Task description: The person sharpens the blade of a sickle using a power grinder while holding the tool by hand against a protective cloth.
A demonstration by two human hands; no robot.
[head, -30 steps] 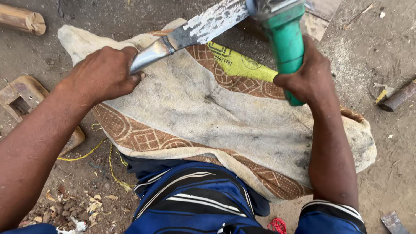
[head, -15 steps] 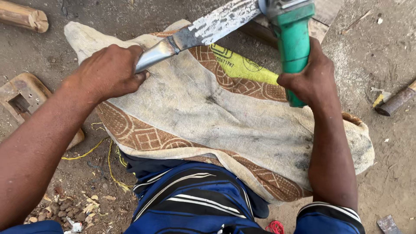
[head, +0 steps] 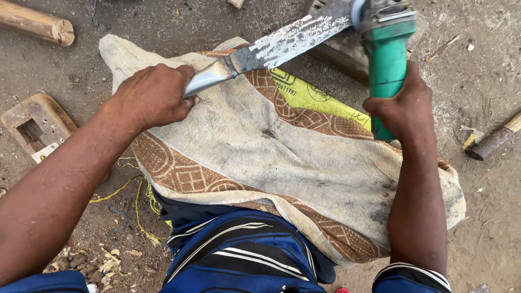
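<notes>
Head view: my left hand (head: 154, 95) grips the knife (head: 271, 49) handle, blade slanting up-right to the green grinder (head: 386, 54) clenched in my right hand (head: 404, 108) (over the lap cloth (head: 260, 157)).

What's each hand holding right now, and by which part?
The left hand grips a large knife by its metal handle end, blade pointing away. The right hand grips a green angle grinder around its body, its head at the blade.

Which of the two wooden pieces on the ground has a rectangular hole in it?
The flat wooden block beside the left forearm; the round wooden log above it is solid.
</notes>
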